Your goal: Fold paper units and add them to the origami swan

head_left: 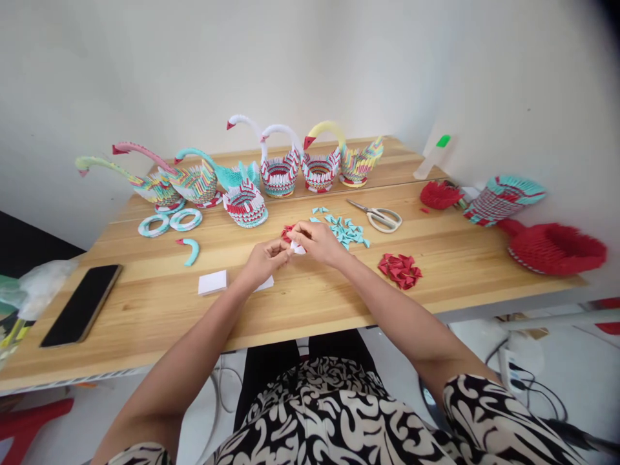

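Observation:
Between my fingertips is a small piece of white paper (298, 248), partly hidden by both hands. My left hand (268, 260) pinches its left side. From above and to the right, my right hand (317, 241) closes on the same paper. Just behind my fingers lie some red folded pieces (287, 233), mostly covered. Turquoise folded paper triangles (347, 231) are scattered to the right of my right hand. A stack of white paper slips (213, 283) lies left of my left forearm, and more white slips (265, 283) show beside that wrist.
Several folded-paper swan baskets (279, 171) line the back. Scissors (382, 216) and a red triangle pile (401, 270) lie to the right. Red paper models (557, 248) stand at the right edge. A phone (82, 305), paper rings (186, 219) and a turquoise swan neck (192, 252) are on the left.

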Tool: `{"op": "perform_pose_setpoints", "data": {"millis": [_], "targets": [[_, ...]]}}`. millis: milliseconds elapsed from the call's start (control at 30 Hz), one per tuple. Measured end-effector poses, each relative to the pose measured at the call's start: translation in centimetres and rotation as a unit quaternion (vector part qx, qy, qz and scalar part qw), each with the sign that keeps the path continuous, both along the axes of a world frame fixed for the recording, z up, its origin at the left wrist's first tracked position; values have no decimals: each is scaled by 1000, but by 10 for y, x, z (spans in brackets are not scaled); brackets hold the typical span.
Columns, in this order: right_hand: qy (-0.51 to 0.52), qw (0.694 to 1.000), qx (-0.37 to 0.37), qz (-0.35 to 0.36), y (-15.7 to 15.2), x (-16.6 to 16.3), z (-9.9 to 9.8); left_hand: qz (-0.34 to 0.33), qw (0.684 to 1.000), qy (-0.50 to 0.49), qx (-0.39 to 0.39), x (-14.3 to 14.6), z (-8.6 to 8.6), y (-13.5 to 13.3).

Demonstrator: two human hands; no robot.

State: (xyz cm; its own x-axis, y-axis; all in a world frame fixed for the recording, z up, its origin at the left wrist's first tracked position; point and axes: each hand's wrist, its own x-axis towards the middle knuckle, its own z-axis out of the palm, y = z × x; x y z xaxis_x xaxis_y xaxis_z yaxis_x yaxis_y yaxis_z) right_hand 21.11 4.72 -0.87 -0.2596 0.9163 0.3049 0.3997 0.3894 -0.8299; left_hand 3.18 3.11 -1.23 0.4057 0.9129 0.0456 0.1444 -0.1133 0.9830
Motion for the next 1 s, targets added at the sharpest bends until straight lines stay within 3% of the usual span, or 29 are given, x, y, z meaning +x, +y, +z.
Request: {"op": "perform_pose_setpoints", "data": {"millis": [167, 300, 400, 633, 800, 1000], "targets": [[170, 981, -94, -12, 4, 5, 3, 75, 997, -30, 2, 1, -3, 1], [140, 981, -126, 51, 3, 2, -2, 124, 990, -66, 17, -2, 2, 3], [98, 988, -104, 52, 3, -2, -10, 126, 989, -75, 22, -3, 5, 3], [182, 960, -205, 61, 4, -2, -10, 133, 987, -78, 37, -2, 2, 4], [144, 984, -105, 23, -2, -4, -5, 141, 986, -72, 49, -4, 3, 4], [15, 994, 107, -17, -7, -3, -2, 58, 987, -132, -67, -13, 0, 10]]}}
